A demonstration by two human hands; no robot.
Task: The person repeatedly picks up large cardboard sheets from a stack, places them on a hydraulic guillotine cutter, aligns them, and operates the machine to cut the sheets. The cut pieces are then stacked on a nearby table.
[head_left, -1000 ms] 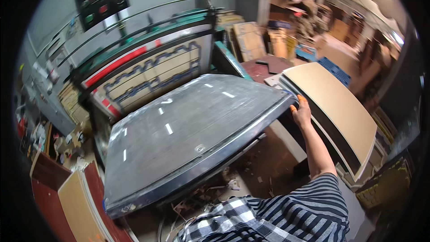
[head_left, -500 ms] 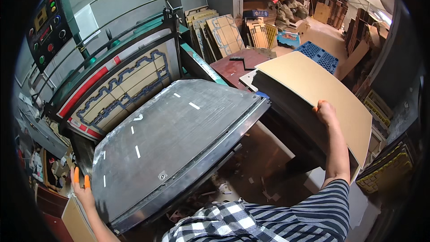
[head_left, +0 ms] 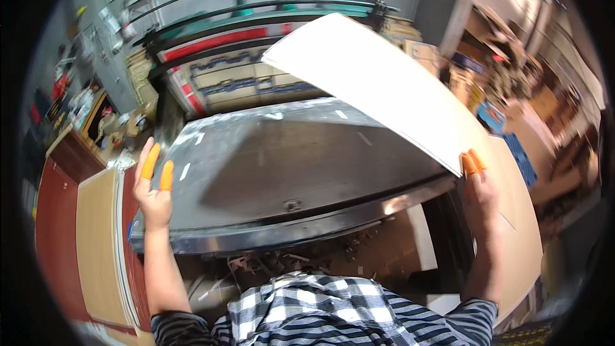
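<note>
My right hand (head_left: 479, 192), with orange finger covers, grips the near edge of a large cardboard sheet (head_left: 378, 83), its visible face bright white. The sheet is raised and tilted over the right part of a flat dark metal press bed (head_left: 269, 173) and casts a shadow on it. By the bed's left edge, my left hand (head_left: 155, 195) is empty with its fingers apart; two of them wear orange covers. Behind the bed stands the press's upright plate, carrying a cutting die (head_left: 230, 83) with dark blue edging, partly hidden by the sheet.
A stack of tan cardboard sheets (head_left: 522, 237) lies at the right. At the left, a tan board (head_left: 99, 237) rests on a reddish-brown surface (head_left: 57, 243). Scraps litter the floor below the bed. A blue pallet (head_left: 519, 157) and piled cardboard stand at the far right.
My right hand has lifted a sheet off the right stack and brought it leftward over the bed. The view has turned left. My left hand is still empty by the bed's left edge.
</note>
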